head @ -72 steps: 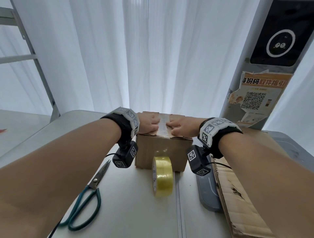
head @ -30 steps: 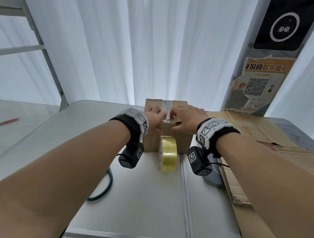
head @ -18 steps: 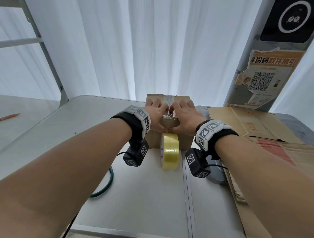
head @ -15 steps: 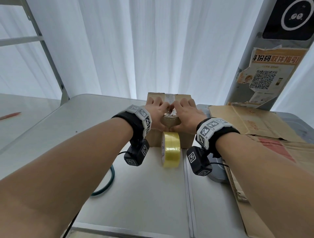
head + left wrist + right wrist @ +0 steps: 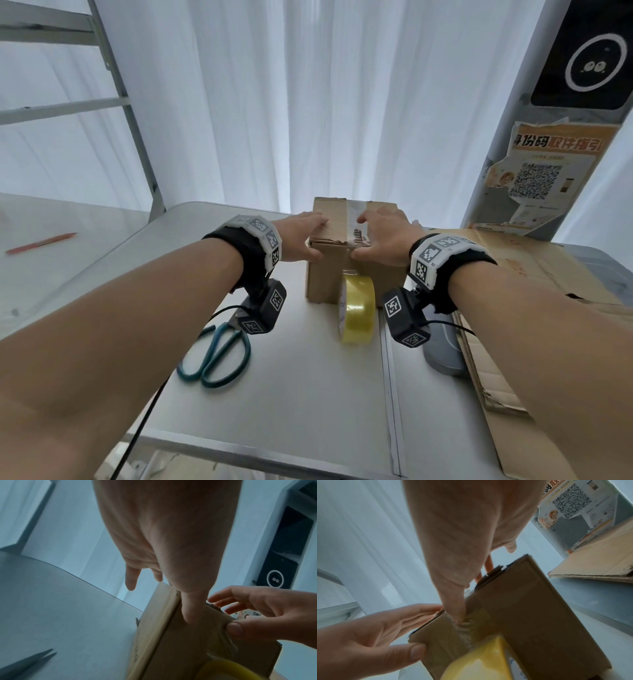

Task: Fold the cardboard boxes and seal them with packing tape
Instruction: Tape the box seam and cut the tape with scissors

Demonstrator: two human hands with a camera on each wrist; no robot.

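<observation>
A small brown cardboard box (image 5: 325, 277) stands on the grey table (image 5: 308, 394), its top flaps closed under a strip of clear tape (image 5: 354, 212). My left hand (image 5: 305, 238) lies on the top left of the box with straight fingers, its thumb (image 5: 188, 609) on the front face. My right hand (image 5: 380, 240) rests on the top beside the seam, and its thumb (image 5: 455, 607) presses the wrinkled tape end (image 5: 467, 630) onto the front face. A yellow tape roll (image 5: 356, 308) stands on edge against the box front.
Teal-handled scissors (image 5: 215, 353) lie on the table at the near left. Flat cardboard sheets (image 5: 520, 274) lie along the right side, partly over a grey oblong object (image 5: 442, 346). White curtains hang behind the table, and a pillar with a poster (image 5: 541, 171) stands at the right.
My hands have slid apart along the box's near top edge; the left one now sits at the left corner. The view has tilted down, and the scissors show again.
</observation>
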